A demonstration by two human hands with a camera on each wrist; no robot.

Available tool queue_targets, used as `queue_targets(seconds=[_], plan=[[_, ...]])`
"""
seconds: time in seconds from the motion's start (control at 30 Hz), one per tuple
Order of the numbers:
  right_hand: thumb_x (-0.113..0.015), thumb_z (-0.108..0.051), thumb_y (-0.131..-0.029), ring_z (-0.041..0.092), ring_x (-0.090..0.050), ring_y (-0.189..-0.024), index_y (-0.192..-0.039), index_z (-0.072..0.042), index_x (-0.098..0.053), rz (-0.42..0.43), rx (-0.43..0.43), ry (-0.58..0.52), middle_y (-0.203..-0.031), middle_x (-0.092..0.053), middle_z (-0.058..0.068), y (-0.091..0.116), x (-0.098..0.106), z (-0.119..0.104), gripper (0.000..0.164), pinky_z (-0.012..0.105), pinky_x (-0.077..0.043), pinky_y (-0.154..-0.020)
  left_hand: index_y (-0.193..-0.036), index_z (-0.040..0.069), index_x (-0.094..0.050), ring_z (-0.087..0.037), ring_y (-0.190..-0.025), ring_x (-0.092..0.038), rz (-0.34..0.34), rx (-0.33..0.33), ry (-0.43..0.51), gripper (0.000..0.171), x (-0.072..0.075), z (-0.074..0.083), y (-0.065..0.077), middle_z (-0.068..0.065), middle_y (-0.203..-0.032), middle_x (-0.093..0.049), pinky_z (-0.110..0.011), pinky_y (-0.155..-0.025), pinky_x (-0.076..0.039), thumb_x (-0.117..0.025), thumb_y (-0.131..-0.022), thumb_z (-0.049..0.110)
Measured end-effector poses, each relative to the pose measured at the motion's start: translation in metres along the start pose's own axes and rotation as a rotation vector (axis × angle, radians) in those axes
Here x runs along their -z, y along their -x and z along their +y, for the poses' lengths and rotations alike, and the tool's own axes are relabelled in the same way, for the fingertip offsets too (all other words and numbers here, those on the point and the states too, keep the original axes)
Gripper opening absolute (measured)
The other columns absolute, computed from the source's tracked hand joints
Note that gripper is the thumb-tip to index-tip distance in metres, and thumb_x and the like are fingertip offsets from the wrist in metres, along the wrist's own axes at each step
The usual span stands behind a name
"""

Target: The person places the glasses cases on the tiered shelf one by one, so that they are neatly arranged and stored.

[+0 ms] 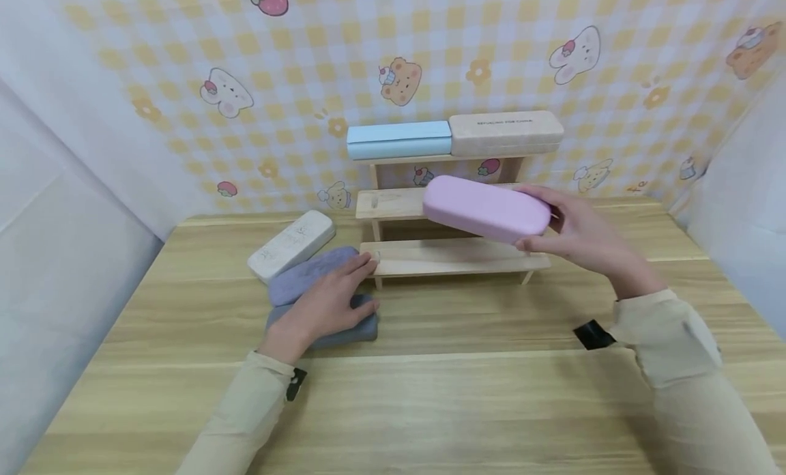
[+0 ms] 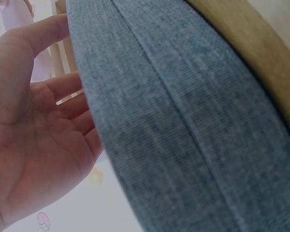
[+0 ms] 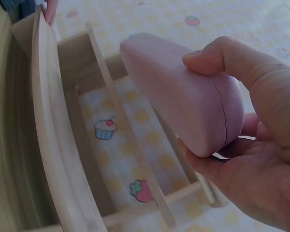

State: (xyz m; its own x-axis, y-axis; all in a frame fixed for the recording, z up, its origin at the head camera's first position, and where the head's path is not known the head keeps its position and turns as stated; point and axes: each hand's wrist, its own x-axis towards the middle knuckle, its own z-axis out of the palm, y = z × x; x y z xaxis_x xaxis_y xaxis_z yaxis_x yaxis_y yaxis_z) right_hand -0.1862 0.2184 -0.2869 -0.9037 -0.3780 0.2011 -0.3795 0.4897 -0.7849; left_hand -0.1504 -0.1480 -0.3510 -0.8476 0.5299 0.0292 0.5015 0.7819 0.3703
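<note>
In the head view my right hand grips one end of a pink glasses case, holding it tilted in front of a three-step wooden rack. The right wrist view shows the thumb on one side of this closed case and fingers on the other. My left hand reaches over a purple case and a grey-blue case, fingertips at the left end of the rack's lowest step. Up close in the left wrist view, the grey-blue fabric case partly hides those fingers.
On the top step sit a light blue case and a beige case, side by side. A white case lies left of the rack on the wooden table. Behind hangs a yellow checked cloth.
</note>
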Motion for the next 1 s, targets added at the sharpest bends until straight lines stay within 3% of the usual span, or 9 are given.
queue_targets(seconds=[0.13, 0.4, 0.7, 1.0], plan=[[-0.077, -0.004, -0.073, 0.019, -0.049, -0.102, -0.136, -0.009, -0.046, -0.036, -0.013, -0.02, -0.13, -0.049, 0.007, -0.016, -0.012, -0.003, 0.07, 0.015, -0.041, -0.083, -0.139, 0.001, -0.042, -0.03, -0.131, -0.035, 0.003, 0.004, -0.001, 0.064, 0.0, -0.001, 0.001, -0.015, -0.146, -0.033, -0.043, -0.102, -0.035, -0.065, -0.087, 0.032], [-0.077, -0.013, -0.072, 0.024, -0.048, -0.1, -0.136, -0.02, -0.047, -0.08, -0.035, 0.082, -0.122, -0.053, 0.009, -0.049, -0.029, -0.011, 0.071, 0.037, -0.039, -0.081, -0.139, 0.001, -0.041, -0.031, -0.131, -0.034, 0.002, 0.021, -0.01, 0.066, 0.002, -0.002, 0.004, -0.015, -0.146, -0.033, -0.044, -0.102, -0.034, -0.065, -0.087, 0.032], [-0.077, -0.013, -0.071, 0.024, -0.047, -0.102, -0.136, -0.016, -0.048, -0.103, 0.013, 0.09, -0.125, -0.052, 0.009, -0.077, -0.043, -0.013, 0.071, 0.04, -0.037, -0.086, -0.139, 0.0, -0.041, -0.033, -0.13, -0.035, 0.015, -0.009, -0.029, 0.065, 0.003, -0.003, 0.005, -0.017, -0.145, -0.034, -0.045, -0.102, -0.033, -0.065, -0.087, 0.03], [-0.077, -0.013, -0.071, 0.023, -0.046, -0.101, -0.135, -0.019, -0.049, -0.11, 0.008, 0.071, -0.121, -0.053, 0.008, -0.087, -0.046, -0.009, 0.07, 0.039, -0.036, -0.086, -0.138, 0.0, -0.042, -0.031, -0.13, -0.035, 0.017, -0.031, -0.019, 0.063, 0.001, -0.001, 0.002, -0.016, -0.144, -0.035, -0.044, -0.102, -0.034, -0.065, -0.087, 0.03]])
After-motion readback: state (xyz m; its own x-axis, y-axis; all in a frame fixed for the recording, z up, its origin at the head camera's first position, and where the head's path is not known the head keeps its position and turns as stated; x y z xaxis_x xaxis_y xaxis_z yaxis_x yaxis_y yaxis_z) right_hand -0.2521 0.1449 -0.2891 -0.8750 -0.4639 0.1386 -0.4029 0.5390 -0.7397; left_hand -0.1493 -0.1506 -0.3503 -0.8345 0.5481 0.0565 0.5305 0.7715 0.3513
